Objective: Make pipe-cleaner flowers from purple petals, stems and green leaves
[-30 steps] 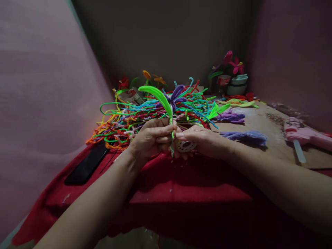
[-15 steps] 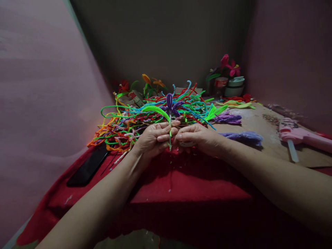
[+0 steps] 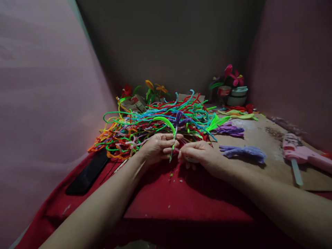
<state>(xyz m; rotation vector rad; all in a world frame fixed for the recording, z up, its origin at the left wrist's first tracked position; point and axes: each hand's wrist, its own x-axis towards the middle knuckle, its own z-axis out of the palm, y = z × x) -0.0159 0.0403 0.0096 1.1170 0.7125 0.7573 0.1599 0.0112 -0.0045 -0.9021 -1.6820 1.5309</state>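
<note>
My left hand (image 3: 157,148) is closed around the stem of a purple pipe-cleaner flower (image 3: 178,119), which it holds upright with a slight tilt. One curved bright green leaf (image 3: 165,120) stands out to the left of the stem. The lower stem (image 3: 171,157) pokes down below my fingers, with green wrapped partly along it. Close beside it, my right hand (image 3: 201,154) is closed, thumb and forefinger pinched near the stem. Under its palm shows part of a pale, round, spool-like thing (image 3: 192,159), mostly hidden by the fingers.
Behind my hands lies a big heap of coloured pipe cleaners (image 3: 145,121). A black phone (image 3: 86,173) rests at left on the red cloth (image 3: 186,204). To the right are purple bundles (image 3: 243,154) and a pink glue gun (image 3: 298,148). Finished flowers (image 3: 237,79) and a lidded tub (image 3: 237,96) stand behind.
The view has shifted, so everything sits lower in the picture. The flower now tilts a little to the right, and my right hand has drawn slightly away from the stem.
</note>
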